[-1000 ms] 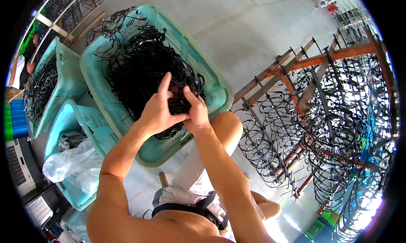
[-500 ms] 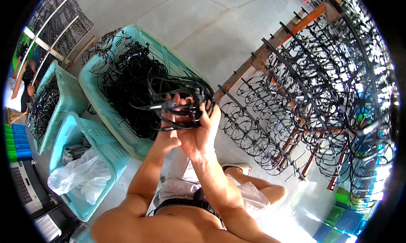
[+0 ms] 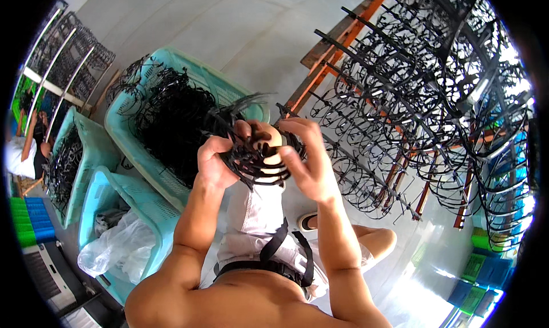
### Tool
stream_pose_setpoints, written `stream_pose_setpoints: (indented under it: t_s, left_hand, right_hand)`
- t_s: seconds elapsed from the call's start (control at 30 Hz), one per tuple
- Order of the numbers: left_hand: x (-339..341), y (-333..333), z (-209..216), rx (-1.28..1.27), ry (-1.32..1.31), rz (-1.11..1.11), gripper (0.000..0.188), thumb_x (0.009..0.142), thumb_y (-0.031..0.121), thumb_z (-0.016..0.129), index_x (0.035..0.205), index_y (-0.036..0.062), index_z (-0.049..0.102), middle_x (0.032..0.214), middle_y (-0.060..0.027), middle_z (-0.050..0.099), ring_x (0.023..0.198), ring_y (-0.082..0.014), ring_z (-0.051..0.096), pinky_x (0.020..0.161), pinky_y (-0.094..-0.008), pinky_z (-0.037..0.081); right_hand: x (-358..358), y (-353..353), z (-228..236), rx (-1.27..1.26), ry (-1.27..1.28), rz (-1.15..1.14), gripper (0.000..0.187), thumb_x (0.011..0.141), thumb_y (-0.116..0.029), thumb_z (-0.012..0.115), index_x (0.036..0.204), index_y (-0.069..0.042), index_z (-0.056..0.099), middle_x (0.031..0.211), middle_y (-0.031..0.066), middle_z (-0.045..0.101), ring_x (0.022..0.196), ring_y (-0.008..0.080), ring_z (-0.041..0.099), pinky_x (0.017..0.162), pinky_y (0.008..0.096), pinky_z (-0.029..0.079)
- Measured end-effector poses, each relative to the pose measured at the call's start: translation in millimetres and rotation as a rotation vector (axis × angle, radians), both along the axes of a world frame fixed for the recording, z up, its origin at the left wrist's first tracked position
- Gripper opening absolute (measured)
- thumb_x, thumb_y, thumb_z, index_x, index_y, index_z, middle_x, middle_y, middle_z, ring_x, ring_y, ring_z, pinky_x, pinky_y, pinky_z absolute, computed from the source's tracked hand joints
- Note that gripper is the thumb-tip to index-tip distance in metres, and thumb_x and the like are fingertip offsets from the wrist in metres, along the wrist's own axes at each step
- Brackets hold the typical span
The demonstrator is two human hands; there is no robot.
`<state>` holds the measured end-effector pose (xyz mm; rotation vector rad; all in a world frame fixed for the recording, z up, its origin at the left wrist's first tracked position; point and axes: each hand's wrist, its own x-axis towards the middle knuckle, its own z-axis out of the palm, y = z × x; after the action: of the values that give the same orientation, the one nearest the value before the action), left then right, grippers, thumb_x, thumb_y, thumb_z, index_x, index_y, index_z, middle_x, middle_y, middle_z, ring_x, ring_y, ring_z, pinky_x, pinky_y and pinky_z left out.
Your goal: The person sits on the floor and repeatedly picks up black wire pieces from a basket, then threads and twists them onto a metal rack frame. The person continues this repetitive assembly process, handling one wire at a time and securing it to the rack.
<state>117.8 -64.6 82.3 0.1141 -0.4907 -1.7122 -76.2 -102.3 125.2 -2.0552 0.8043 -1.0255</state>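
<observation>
In front of my lap I hold a bundle of thin black curved bands (image 3: 257, 169) between both hands. My left hand (image 3: 213, 167) is closed round the bundle's left side, its fingers curled over the bands. On the right side, my right hand (image 3: 313, 165) grips with bent fingers above and the thumb against the bands. Loose band ends stick out beyond my left fingers. Behind the bundle, a big turquoise crate (image 3: 171, 182) holds a heap of similar black bands (image 3: 166, 128). Parts of the fingers are hidden among the bands.
On the right, an orange-framed rack (image 3: 311, 79) carries many black hoops on rods. A smaller crate (image 3: 166, 214) at lower left holds a clear plastic bag (image 3: 123, 245). Beyond it stands another crate (image 3: 94, 148) of black pieces. A person (image 3: 34, 142) is at far left.
My hands have moved apart to opposite sides of the bundle, the right one shifting to the right. The bundle has turned and come slightly nearer. The view has shifted a little.
</observation>
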Motion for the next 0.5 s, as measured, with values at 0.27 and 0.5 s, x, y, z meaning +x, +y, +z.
stream_pose_setpoints:
  t_s: [0.27, 0.5]
  left_hand:
    - [-47.4, -9.4, 12.1, 0.202, -0.291, 0.143, 0.044, 0.084, 0.026, 0.062, 0.120, 0.0034, 0.050, 0.118, -0.0139, 0.055, 0.107, -0.0247, 0.054, 0.093, -0.0371, 0.045]
    - [-71.0, 1.1, 12.3, 0.029, -0.428, -0.078, 0.057, 0.066, 0.008, 0.062, 0.121, 0.0006, 0.049, 0.126, -0.0180, 0.052, 0.113, -0.0268, 0.055, 0.099, -0.0373, 0.043]
  right_hand:
    - [-12.0, 13.4, -24.7, 0.668, -0.179, -0.041, 0.037, 0.084, -0.007, 0.061, 0.119, -0.001, 0.050, 0.094, 0.0155, 0.063, 0.074, 0.0162, 0.062, 0.068, 0.0291, 0.051]
    - [-44.1, 40.2, -42.9, 0.689, -0.623, -0.096, 0.016, 0.088, -0.007, 0.062, 0.096, -0.001, 0.050, 0.087, 0.0047, 0.058, 0.078, 0.0090, 0.055, 0.068, 0.0239, 0.048]
